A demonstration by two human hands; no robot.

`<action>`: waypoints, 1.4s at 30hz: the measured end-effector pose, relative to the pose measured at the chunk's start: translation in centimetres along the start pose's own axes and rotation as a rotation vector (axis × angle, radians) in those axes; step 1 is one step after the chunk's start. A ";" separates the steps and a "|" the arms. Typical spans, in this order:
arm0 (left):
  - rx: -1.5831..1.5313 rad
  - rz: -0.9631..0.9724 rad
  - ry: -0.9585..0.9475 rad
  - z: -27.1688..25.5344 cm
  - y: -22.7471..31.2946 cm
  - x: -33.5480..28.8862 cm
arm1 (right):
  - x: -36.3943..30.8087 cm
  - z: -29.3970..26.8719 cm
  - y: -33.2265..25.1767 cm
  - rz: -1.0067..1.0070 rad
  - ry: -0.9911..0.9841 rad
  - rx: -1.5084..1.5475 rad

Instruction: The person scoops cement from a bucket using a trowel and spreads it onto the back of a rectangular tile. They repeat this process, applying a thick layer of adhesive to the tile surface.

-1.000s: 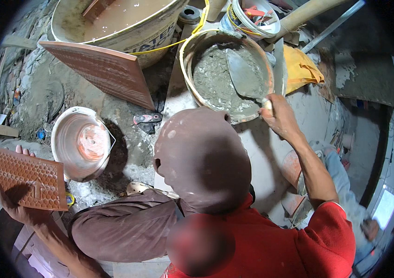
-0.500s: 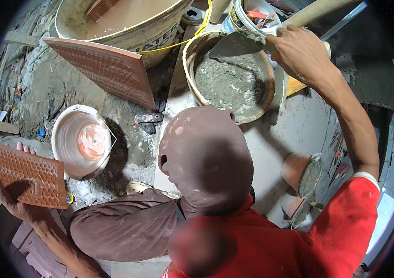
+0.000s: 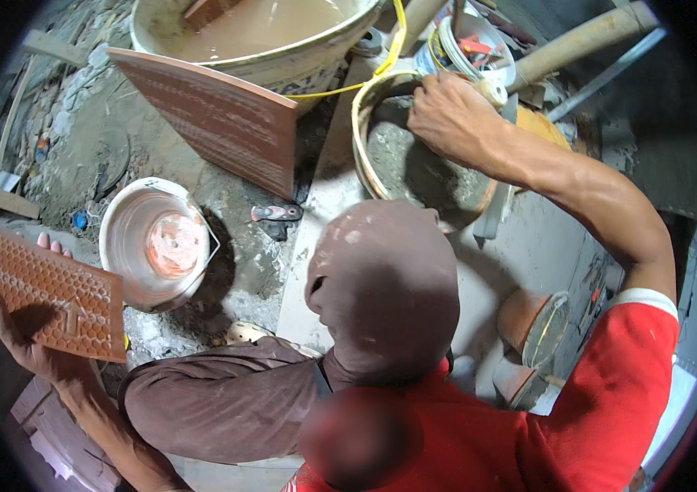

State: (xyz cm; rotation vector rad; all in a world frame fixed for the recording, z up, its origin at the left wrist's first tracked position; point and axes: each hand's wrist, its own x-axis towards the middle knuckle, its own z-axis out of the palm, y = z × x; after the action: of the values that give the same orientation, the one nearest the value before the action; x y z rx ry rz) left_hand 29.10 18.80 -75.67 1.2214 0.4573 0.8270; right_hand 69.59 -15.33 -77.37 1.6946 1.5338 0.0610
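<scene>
My left hand (image 3: pixel 41 344), at the far left, grips a brown tile (image 3: pixel 41 287) by its lower edge, with fingertips showing above the far edge. The tile's honeycomb back faces up and carries an arrow mark. My right hand (image 3: pixel 455 115) is closed around a trowel over the mortar bucket (image 3: pixel 357 135). Only the pale end of the trowel's handle (image 3: pixel 492 92) shows beside the hand; its blade is hidden. Wet grey mortar (image 3: pixel 410 152) lies in the bucket, partly in my hand's shadow.
A second brown tile (image 3: pixel 217 123) leans against a big tub (image 3: pixel 283 70) of murky water. An empty white bucket (image 3: pixel 156 246) and a grey-and-red-handled tool (image 3: pixel 276 213) are on the rough floor. A tool bucket (image 3: pixel 492 45) stands behind the mortar; two mortar-crusted containers (image 3: pixel 521 320) lie at right.
My right hand has moved left and nearer over the mortar bucket, turning the trowel so its blade no longer shows. The left hand still holds the tile. The whole view has shifted slightly.
</scene>
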 end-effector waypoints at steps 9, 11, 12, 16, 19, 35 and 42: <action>0.005 -0.130 0.174 2.4 0.4 0.4 | 7.7 -9.2 11.3 0.009 0.741 0.473; -0.033 -0.128 0.179 2.9 0.2 0.7 | 14.4 -9.1 10.6 0.001 0.168 1.023; -0.015 -0.106 0.191 3.2 0.0 0.5 | 17.2 -8.8 9.8 -0.022 -0.017 1.182; -0.080 -0.156 0.300 4.7 1.3 0.3 | 25.5 -7.0 6.6 -0.194 -0.464 1.467; -0.084 -0.172 0.344 5.7 1.6 0.1 | 27.3 -4.8 5.3 0.068 -0.356 1.417; 0.088 0.031 0.042 -0.6 -0.7 0.2 | 14.6 -2.8 17.1 0.078 -0.206 2.174; -0.100 -0.077 -0.084 -0.6 0.2 0.2 | -3.2 8.7 14.5 0.515 0.140 2.360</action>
State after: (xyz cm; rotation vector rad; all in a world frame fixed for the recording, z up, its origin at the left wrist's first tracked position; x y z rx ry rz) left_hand 28.75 19.39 -75.62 1.1345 0.3876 0.7221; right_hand 85.07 -21.33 -72.99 3.5934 0.6141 -2.0944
